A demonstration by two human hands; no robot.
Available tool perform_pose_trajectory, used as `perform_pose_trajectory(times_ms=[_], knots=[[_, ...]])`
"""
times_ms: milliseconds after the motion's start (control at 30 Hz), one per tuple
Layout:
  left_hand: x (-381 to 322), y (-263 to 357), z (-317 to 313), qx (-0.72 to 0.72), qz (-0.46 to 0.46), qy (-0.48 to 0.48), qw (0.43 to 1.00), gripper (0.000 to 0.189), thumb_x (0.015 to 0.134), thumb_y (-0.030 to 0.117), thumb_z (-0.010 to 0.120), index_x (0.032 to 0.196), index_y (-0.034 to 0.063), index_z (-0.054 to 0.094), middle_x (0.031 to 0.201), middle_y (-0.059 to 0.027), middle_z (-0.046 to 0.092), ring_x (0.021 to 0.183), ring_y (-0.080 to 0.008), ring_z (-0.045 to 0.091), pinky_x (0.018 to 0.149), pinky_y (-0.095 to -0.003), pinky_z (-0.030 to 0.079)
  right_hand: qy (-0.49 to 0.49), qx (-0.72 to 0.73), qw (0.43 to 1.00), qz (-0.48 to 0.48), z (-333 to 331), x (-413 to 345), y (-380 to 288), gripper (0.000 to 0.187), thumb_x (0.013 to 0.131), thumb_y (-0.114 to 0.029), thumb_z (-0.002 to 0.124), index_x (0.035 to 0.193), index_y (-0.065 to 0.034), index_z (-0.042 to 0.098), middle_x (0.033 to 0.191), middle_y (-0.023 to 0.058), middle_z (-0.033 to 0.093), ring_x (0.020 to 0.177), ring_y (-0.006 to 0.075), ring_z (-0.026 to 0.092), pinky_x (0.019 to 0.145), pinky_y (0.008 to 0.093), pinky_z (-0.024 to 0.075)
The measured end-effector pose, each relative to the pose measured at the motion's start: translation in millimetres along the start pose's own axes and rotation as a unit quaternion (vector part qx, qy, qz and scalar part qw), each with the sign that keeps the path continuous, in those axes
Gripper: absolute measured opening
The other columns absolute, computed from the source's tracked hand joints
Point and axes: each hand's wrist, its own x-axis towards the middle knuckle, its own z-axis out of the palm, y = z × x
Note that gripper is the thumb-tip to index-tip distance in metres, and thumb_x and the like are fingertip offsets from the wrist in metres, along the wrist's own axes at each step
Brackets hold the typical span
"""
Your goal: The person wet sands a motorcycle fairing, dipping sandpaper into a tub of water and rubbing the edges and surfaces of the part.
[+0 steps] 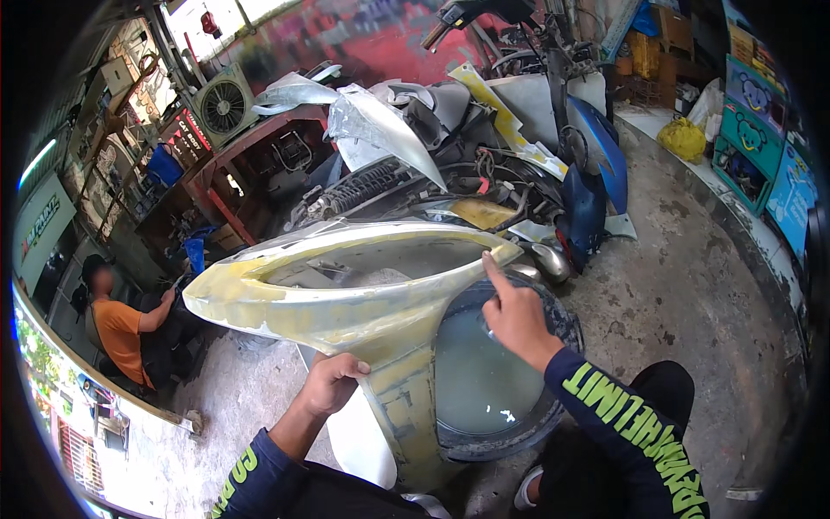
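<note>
A motorcycle fairing panel [389, 318], patched in yellow, grey and white, stands before me with a long oval opening in its upper part. My left hand [337, 383] grips the panel's edge below its left wing, thumb on the near face. At the right tip of the opening, the extended index finger of my right hand [519, 314] touches the panel; its other fingers are curled and hold nothing that I can see. Behind the panel's right side is a round black tub [557, 396] of cloudy water. A white panel [363, 441] lies behind its lower left part.
Several loose fairings [382, 130], a shock absorber [363, 188] and a motorcycle frame with a handlebar are heaped ahead. A person in an orange shirt [120, 331] sits at the left. A yellow plastic bag [682, 139] and a teal cabinet [746, 149] stand at the right.
</note>
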Motion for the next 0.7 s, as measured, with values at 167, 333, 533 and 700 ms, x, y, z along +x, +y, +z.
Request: perform_pose_trajectory(times_ms=[167, 333, 533, 700], knots=[[-0.3, -0.1, -3.8, -0.057, 0.013, -0.016, 0.998, 0.060, 0.067, -0.002, 0.058, 0.126, -0.0062, 0.053, 0.121, -0.0163, 0.062, 0.112, -0.0286, 0.058, 0.100, -0.0391, 0.043, -0.034, 0.080, 0.992, -0.085, -0.1, -13.9, -19.7, 0.082, 0.075, -0.007, 0.058, 0.153, -0.0055, 0.030, 0.057, 0.0185, 0.058, 0.053, 0.0372, 0.061, 0.057, 0.0491, 0.0497], [-1.3, -1.4, -8.3, -0.059, 0.010, -0.017, 0.998, 0.061, 0.065, -0.002, 0.057, 0.126, -0.0056, 0.053, 0.121, -0.0162, 0.061, 0.112, -0.0293, 0.058, 0.100, -0.0401, 0.043, -0.067, 0.121, 0.973, -0.184, -7.7, -21.6, -57.1, 0.081, 0.074, -0.002, 0.059, 0.151, -0.0094, 0.036, 0.063, 0.0172, 0.060, 0.055, 0.0315, 0.063, 0.056, 0.0411, 0.0512], [-1.7, -6.7, -16.1, -0.070, 0.012, -0.009, 0.997, 0.063, 0.064, -0.003, 0.057, 0.126, -0.0032, 0.053, 0.119, -0.0148, 0.061, 0.113, -0.0296, 0.057, 0.100, -0.0400, 0.043, -0.076, 0.094, 0.979, -0.163, -9.9, -18.4, -53.6, 0.084, 0.077, -0.005, 0.059, 0.155, -0.0166, 0.030, 0.058, 0.0155, 0.058, 0.053, 0.0332, 0.062, 0.055, 0.0460, 0.0513], [-3.3, -8.6, -19.3, -0.080, 0.012, 0.004, 0.997, 0.065, 0.062, -0.004, 0.057, 0.127, -0.0028, 0.052, 0.120, -0.0150, 0.061, 0.113, -0.0300, 0.057, 0.100, -0.0405, 0.043, -0.050, 0.045, 0.992, -0.103, -8.4, -8.9, -21.9, 0.086, 0.076, -0.005, 0.058, 0.155, -0.0210, 0.030, 0.057, 0.0153, 0.059, 0.052, 0.0336, 0.062, 0.056, 0.0463, 0.0515]])
